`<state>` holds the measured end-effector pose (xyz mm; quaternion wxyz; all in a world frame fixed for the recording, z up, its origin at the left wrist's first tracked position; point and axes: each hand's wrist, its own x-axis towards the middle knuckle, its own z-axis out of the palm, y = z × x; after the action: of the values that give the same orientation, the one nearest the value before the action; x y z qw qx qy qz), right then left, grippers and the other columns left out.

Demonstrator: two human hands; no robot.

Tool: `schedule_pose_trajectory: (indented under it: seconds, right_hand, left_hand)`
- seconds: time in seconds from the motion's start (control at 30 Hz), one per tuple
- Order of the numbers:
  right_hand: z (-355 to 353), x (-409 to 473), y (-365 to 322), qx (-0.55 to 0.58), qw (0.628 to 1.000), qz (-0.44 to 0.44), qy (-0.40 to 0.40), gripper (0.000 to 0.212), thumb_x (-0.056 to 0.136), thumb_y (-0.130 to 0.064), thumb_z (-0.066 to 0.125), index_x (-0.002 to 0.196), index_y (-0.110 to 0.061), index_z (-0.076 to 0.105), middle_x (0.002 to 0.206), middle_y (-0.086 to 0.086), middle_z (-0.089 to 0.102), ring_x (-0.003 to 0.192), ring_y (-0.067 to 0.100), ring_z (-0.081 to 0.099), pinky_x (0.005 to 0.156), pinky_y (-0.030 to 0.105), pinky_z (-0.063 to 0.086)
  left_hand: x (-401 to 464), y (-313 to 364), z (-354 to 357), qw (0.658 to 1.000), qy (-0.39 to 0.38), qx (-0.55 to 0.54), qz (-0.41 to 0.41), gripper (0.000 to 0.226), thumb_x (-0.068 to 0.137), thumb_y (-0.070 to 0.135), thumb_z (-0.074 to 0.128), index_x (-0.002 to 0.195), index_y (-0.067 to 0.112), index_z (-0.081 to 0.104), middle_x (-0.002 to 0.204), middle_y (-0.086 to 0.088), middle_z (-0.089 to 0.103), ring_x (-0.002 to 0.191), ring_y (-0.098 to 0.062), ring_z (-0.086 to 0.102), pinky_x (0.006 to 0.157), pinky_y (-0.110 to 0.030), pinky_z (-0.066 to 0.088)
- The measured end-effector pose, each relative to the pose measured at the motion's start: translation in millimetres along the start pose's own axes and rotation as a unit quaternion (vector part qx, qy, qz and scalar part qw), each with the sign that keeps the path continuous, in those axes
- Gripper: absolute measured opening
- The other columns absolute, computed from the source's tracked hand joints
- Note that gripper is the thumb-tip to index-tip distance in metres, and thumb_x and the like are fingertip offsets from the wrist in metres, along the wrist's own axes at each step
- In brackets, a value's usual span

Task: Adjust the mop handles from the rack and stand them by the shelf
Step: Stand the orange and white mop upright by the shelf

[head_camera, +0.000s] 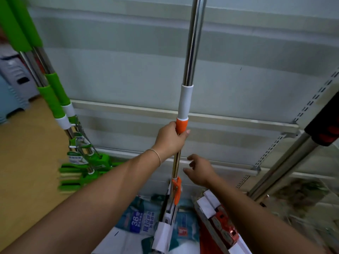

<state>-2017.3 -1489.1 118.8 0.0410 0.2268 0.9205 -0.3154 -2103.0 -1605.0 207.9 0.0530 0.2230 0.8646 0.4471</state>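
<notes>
Left hand (169, 139) grips 1 upright orange-collared mop handle (190, 52) at the collar, mid-frame before the shelf (238, 122). Right hand (200, 170) hovers beside the pole, fingers loose, holding nothing. 2 green mops (55, 99) lean at left.

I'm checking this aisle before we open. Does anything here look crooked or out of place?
Yes. The green mops at the left lean steeply instead of standing straight, heads splayed on the floor. The orange mop stands upright, the left hand gripping its handle. The right hand is open beside it.
</notes>
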Motion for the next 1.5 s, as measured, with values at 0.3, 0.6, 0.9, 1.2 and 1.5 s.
schedule_pose_trajectory:
  seconds: [0.3, 0.6, 0.9, 1.2, 1.5]
  right_hand:
    - [33, 39, 2, -0.024, 0.997, -0.027, -0.074, 0.065, 0.085, -0.029, 0.071, 0.143, -0.016, 0.044, 0.136, 0.009, 0.058, 0.122, 0.025, 0.056, 0.100, 0.036, 0.048]
    - [84, 47, 28, -0.059, 0.985, -0.016, -0.162, 0.048, 0.089, -0.021, 0.064, 0.135, -0.013, 0.049, 0.132, 0.013, 0.060, 0.118, 0.031, 0.057, 0.097, 0.036, 0.046]
    - [98, 46, 36, -0.011, 0.993, -0.027, -0.117, 0.048, 0.085, -0.026, 0.073, 0.127, -0.017, 0.053, 0.117, 0.007, 0.065, 0.104, 0.025, 0.062, 0.088, 0.035, 0.050]
    - [105, 52, 42, 0.034, 0.997, 0.033, -0.053, 0.047, 0.082, -0.040, 0.075, 0.119, -0.021, 0.053, 0.106, 0.000, 0.065, 0.095, 0.018, 0.063, 0.084, 0.038, 0.055]
    - [117, 76, 34, 0.078, 0.995, 0.064, -0.001, 0.038, 0.080, -0.041, 0.078, 0.099, -0.020, 0.053, 0.090, -0.002, 0.063, 0.083, 0.018, 0.063, 0.076, 0.038, 0.056]
  left_hand:
    - [6, -30, 33, 0.993, -0.007, -0.114, 0.006, 0.028, 0.094, 0.043, 0.052, 0.097, 0.015, 0.056, 0.083, -0.004, 0.067, 0.078, -0.017, 0.065, 0.074, -0.037, 0.054]
    - [14, -40, 46, 0.983, -0.015, -0.180, 0.023, 0.022, 0.097, 0.036, 0.048, 0.098, 0.014, 0.047, 0.069, -0.003, 0.053, 0.062, -0.022, 0.054, 0.063, -0.045, 0.051]
    - [21, -48, 35, 0.973, -0.093, -0.206, 0.048, 0.015, 0.092, 0.041, 0.048, 0.088, 0.027, 0.044, 0.069, -0.006, 0.049, 0.065, -0.025, 0.051, 0.073, -0.056, 0.052]
    - [38, -41, 31, 0.976, -0.149, -0.154, 0.042, 0.020, 0.098, 0.030, 0.049, 0.085, 0.016, 0.053, 0.076, -0.006, 0.066, 0.074, -0.017, 0.067, 0.081, -0.036, 0.053]
    - [48, -50, 35, 0.993, -0.063, -0.098, 0.028, 0.025, 0.093, 0.041, 0.056, 0.094, 0.016, 0.056, 0.090, -0.013, 0.069, 0.084, -0.024, 0.067, 0.079, -0.039, 0.054]
